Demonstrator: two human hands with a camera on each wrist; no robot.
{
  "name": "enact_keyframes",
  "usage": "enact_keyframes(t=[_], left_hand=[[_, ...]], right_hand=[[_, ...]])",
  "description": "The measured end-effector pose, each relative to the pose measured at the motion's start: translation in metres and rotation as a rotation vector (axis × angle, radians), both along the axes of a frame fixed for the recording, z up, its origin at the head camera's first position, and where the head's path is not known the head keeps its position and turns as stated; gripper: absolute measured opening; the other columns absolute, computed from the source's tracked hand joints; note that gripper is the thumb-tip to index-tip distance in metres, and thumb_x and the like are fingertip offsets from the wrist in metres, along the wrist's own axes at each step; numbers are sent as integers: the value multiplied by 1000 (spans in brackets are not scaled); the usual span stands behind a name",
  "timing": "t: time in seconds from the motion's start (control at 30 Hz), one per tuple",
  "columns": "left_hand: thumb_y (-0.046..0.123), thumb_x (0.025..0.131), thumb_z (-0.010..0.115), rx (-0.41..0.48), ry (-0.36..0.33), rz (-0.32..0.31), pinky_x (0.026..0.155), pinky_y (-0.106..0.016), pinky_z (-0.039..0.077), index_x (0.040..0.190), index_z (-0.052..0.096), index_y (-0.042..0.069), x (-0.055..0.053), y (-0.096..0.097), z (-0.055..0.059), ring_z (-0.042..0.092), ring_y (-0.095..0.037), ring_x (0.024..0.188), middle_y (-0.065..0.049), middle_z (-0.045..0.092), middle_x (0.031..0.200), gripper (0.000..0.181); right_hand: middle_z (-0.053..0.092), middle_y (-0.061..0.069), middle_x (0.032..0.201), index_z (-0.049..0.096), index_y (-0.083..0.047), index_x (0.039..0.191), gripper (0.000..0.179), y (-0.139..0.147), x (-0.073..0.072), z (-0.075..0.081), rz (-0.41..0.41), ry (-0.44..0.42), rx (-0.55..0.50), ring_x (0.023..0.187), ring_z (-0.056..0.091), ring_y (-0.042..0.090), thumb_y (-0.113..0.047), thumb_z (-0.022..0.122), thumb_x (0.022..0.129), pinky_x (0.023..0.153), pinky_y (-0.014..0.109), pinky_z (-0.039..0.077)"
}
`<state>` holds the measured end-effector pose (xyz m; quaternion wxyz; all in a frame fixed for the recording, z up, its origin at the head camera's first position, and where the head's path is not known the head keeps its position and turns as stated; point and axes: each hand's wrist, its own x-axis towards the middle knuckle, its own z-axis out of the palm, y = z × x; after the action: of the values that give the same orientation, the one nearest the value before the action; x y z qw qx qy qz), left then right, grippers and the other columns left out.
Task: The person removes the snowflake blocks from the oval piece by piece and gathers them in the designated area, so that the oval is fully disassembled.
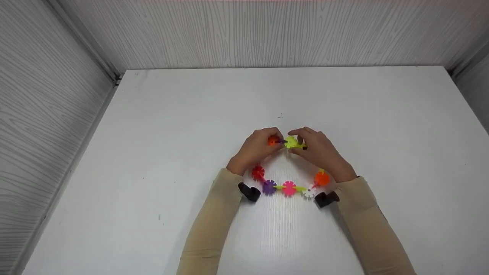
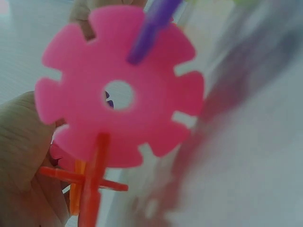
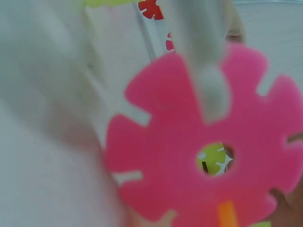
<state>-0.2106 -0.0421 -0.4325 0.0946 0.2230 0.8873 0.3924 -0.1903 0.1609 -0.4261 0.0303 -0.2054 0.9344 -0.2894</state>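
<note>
A loop of notched plastic discs slotted edge to edge lies between the hands. At its far side my left hand [image 1: 255, 148] pinches an orange disc [image 1: 272, 140]. My right hand [image 1: 319, 148] pinches the chain beside a yellow-green disc [image 1: 291, 142], thumb and fingers bent around it. A dark disc seen edge-on bridges the orange and yellow-green ones. The near side carries a red disc [image 1: 258, 172], a purple disc [image 1: 269, 187], a pink disc [image 1: 289, 188] and a white disc [image 1: 308, 193]. Large pink discs fill the left wrist view [image 2: 161, 94] and right wrist view, partly hiding the fingers.
The white tabletop [image 1: 172, 114] extends around the hands. Grey wood-grain panels [image 1: 244, 34] stand at the back and sides. A second orange disc [image 1: 322, 178] sits beside the right wrist. Black wrist cameras [image 1: 250, 192] stick out from both sleeves near the chain.
</note>
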Motion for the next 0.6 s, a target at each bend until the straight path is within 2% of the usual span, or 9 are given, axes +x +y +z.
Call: enact_keyframes(t=[0.2, 0.4, 0.6], left_hand=[[21, 93, 65, 9, -4, 0, 98, -30, 47, 108, 68, 12, 0, -1, 1, 61, -16, 102, -4, 68, 111, 19], [22, 92, 65, 4, -25, 33, 101, -32, 46, 110, 71, 13, 1, -2, 2, 61, -17, 108, -3, 68, 114, 20], [25, 92, 65, -31, -11, 43, 102, -34, 45, 109, 73, 15, 1, -3, 4, 61, -17, 111, -2, 69, 114, 21]], right_hand=[[59, 9, 90, 61, -10, 126, 42, 0, -1, -1, -17, -47, -8, 76, 48, 21, -23, 71, 87, 71, 30, 43], [59, 8, 83, 63, -8, 123, 40, -2, -1, -1, 3, -17, -25, 73, 46, 19, -20, 72, 86, 70, 29, 43], [58, 8, 82, 65, -6, 120, 37, -3, 0, -1, 27, 15, -37, 71, 46, 19, -19, 73, 86, 70, 29, 41]])
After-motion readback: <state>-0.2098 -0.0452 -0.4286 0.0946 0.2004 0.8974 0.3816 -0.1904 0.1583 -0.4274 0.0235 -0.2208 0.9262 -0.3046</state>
